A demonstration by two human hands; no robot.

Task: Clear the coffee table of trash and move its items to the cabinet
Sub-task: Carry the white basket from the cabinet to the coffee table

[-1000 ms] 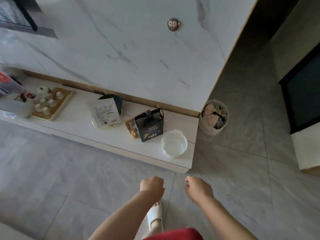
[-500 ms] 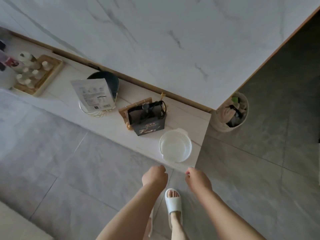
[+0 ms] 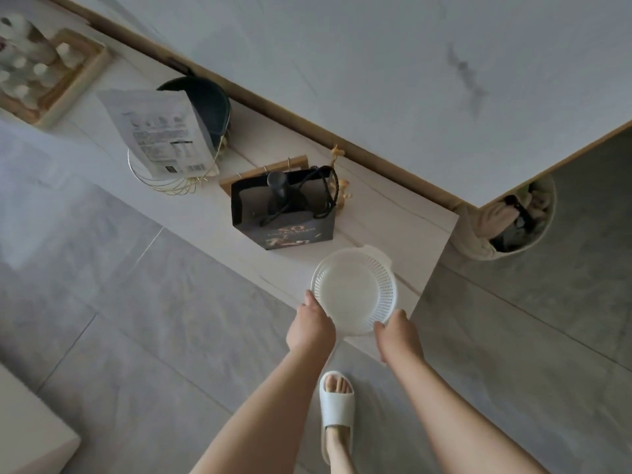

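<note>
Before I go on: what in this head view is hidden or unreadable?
- Both hands' fingers: curled behind the white plastic strainer bowl's rim, grip unclear.
- Black paper gift bag: contents in shadow; print blurred.
- White printed pouch: text too small.
- Wooden tray of small white cups: cut by left edge.
- Round basket: partly behind the wall corner.

Black gift bag [image 3: 284, 210] just behind the white strainer bowl [image 3: 355, 290]; bare cabinet top [image 3: 403, 230] to its right.

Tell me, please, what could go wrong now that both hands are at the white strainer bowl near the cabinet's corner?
The strainer bowl sits close to the cabinet's front corner; a slip by the left hand or right hand could drop it onto the slippered foot. Moving it farther back could bump the black gift bag.
</note>
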